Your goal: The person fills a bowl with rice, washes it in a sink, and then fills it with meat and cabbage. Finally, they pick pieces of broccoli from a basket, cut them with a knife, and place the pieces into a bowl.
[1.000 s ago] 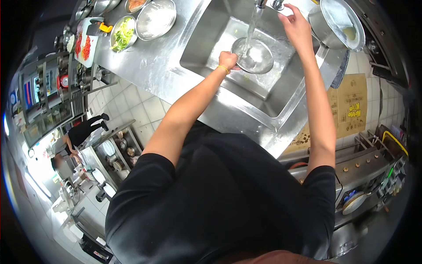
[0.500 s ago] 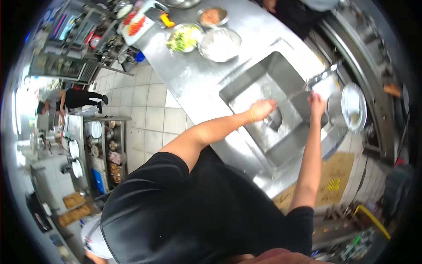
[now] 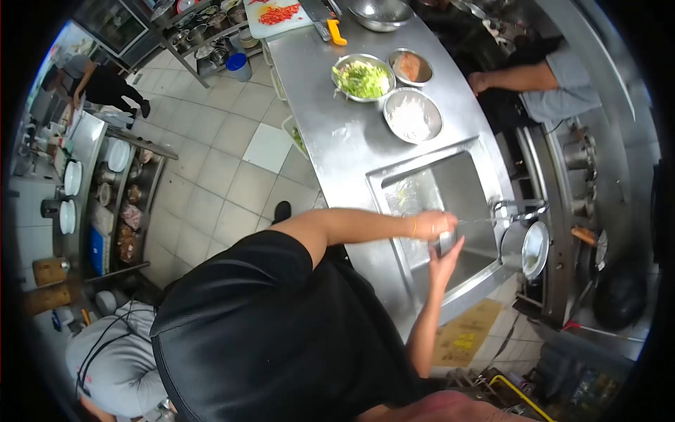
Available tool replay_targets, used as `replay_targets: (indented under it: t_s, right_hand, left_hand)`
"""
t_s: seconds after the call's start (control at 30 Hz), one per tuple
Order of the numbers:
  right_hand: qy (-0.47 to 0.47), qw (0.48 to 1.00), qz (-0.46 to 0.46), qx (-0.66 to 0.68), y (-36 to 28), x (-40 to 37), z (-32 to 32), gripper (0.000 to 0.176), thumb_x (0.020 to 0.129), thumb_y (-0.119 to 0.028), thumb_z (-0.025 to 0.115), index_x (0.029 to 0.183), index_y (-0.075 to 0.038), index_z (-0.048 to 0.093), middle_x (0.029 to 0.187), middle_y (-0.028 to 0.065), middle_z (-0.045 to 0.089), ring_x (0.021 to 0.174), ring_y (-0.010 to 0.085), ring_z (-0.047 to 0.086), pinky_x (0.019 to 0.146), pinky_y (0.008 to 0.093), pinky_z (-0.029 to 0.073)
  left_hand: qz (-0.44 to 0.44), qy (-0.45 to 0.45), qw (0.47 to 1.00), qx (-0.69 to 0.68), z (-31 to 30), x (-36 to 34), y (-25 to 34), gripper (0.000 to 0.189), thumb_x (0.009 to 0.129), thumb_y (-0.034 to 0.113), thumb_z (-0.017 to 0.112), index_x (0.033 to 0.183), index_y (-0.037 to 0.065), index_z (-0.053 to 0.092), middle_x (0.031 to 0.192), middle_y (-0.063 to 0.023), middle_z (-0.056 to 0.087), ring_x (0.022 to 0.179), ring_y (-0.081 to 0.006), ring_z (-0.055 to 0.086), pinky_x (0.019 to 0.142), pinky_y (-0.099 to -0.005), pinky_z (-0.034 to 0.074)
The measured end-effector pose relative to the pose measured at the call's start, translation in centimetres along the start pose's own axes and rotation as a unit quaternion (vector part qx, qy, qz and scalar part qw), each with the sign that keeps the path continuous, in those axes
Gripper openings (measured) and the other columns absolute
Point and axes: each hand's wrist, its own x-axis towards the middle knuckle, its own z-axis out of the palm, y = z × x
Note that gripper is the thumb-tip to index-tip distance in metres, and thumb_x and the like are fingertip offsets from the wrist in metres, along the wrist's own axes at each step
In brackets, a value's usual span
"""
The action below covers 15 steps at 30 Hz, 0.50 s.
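My left hand (image 3: 437, 225), with a yellow band at the wrist, is closed on a small grey object (image 3: 446, 243) over the sink (image 3: 485, 267). The object looks metallic, but the fingers cover much of it and its kind cannot be made out. Just below, my right hand (image 3: 443, 264) has thumb and fingers on either side of the same object, touching it. From the tap (image 3: 519, 209) a thin stream of water runs toward my left hand. Bits of pale green scrap lie wet on the sink's left part.
Bowls of chopped greens (image 3: 363, 79), white shreds (image 3: 412, 118) and orange-pink food (image 3: 408, 67) stand beyond the sink. A yellow-handled knife (image 3: 336, 32) lies near a white cutting board (image 3: 281, 29). A co-worker's arm (image 3: 517, 77) is across the counter. A metal pot (image 3: 517, 243) stands beside the tap.
My right hand has left the tap area and come to the grey object at my left hand. Water now runs from the tap. The whole view has shifted and turned.
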Motion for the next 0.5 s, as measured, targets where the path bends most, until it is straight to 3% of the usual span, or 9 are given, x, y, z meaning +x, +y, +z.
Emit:
replay_targets:
  t_s: [0.03, 0.1, 0.17, 0.23, 0.3, 0.37, 0.43, 0.5]
  right_hand:
    - [0.025, 0.997, 0.068, -0.007, -0.6, 0.1, 0.2, 0.08, 0.072, -0.007, 0.068, 0.139, 0.0, 0.024, 0.135, 0.0257, 0.038, 0.126, 0.0366, 0.038, 0.101, 0.0403, 0.033]
    - [0.011, 0.987, 0.159, -0.036, -1.9, -0.2, -0.5, 0.068, 0.077, -0.006, 0.06, 0.137, 0.0, 0.028, 0.129, 0.0246, 0.046, 0.119, 0.035, 0.046, 0.098, 0.0408, 0.037]
    - [0.118, 0.985, -0.109, -0.058, 2.2, -0.8, 0.2, 0.067, 0.077, -0.004, 0.057, 0.137, 0.0, 0.029, 0.129, 0.0227, 0.046, 0.119, 0.0336, 0.045, 0.1, 0.0404, 0.035]
    - [0.183, 0.983, 0.006, 0.018, -0.6, -2.5, -0.5, 0.063, 0.077, -0.002, 0.051, 0.136, -0.001, 0.031, 0.131, 0.0215, 0.045, 0.121, 0.0334, 0.044, 0.102, 0.0396, 0.033]
    - [0.216, 0.973, -0.023, -0.081, -1.6, -5.0, -0.8, 0.059, 0.078, -0.002, 0.046, 0.135, -0.001, 0.033, 0.134, 0.0216, 0.041, 0.122, 0.0348, 0.042, 0.103, 0.0402, 0.032]
    - [0.154, 0.95, -0.111, -0.249, -2.6, -7.4, -1.4, 0.051, 0.087, -0.022, 0.039, 0.134, -0.003, 0.037, 0.137, 0.0201, 0.038, 0.127, 0.0355, 0.036, 0.102, 0.04, 0.032]
    - [0.044, 0.967, -0.014, -0.252, -8.3, -9.2, -1.7, 0.052, 0.087, -0.025, 0.043, 0.133, -0.001, 0.038, 0.136, 0.0206, 0.039, 0.126, 0.0359, 0.038, 0.1, 0.0398, 0.035]
    - [0.116, 0.978, -0.083, -0.154, -8.8, -8.6, -1.6, 0.05, 0.084, -0.018, 0.044, 0.131, -0.001, 0.04, 0.134, 0.0208, 0.041, 0.123, 0.0351, 0.042, 0.098, 0.0388, 0.037]
  left_hand:
    - [0.025, -0.022, 0.999, -0.011, 0.1, 0.3, 0.3, 0.021, 0.069, 0.004, 0.058, 0.089, 0.002, 0.057, 0.106, -0.0125, 0.054, 0.103, -0.0287, 0.054, 0.081, -0.0387, 0.047]
    - [0.048, 0.023, 0.995, -0.084, 0.0, -0.4, 0.8, 0.025, 0.069, 0.003, 0.061, 0.093, 0.001, 0.056, 0.109, -0.0163, 0.053, 0.103, -0.0314, 0.053, 0.084, -0.0407, 0.045]
    - [0.088, 0.06, 0.985, -0.134, -4.4, -2.3, 2.1, 0.03, 0.069, 0.0, 0.062, 0.098, 0.002, 0.056, 0.117, -0.0196, 0.049, 0.105, -0.0335, 0.052, 0.087, -0.0426, 0.043]
    - [0.099, 0.073, 0.982, -0.144, -8.4, -4.7, 1.5, 0.036, 0.071, 0.0, 0.06, 0.106, 0.004, 0.054, 0.124, -0.021, 0.044, 0.108, -0.0351, 0.05, 0.09, -0.0436, 0.042]
    - [0.083, 0.064, 0.981, -0.163, -14.6, -8.9, -1.9, 0.041, 0.071, -0.001, 0.058, 0.112, 0.006, 0.052, 0.126, -0.0181, 0.043, 0.109, -0.0352, 0.049, 0.09, -0.0434, 0.042]
    - [0.007, 0.098, 0.98, -0.175, -20.5, -15.5, -6.3, 0.038, 0.073, -0.002, 0.056, 0.11, 0.005, 0.053, 0.122, -0.0158, 0.046, 0.109, -0.0338, 0.049, 0.09, -0.0412, 0.042]
    - [-0.155, 0.128, 0.965, -0.168, -25.4, -24.1, -12.7, 0.035, 0.074, -0.001, 0.054, 0.109, 0.006, 0.054, 0.107, -0.0137, 0.054, 0.103, -0.0318, 0.053, 0.085, -0.0397, 0.045]
    - [-0.261, 0.162, 0.945, -0.11, -30.7, -33.4, -17.7, 0.037, 0.073, -0.002, 0.053, 0.109, 0.007, 0.057, 0.106, -0.015, 0.056, 0.1, -0.0333, 0.054, 0.084, -0.0398, 0.045]
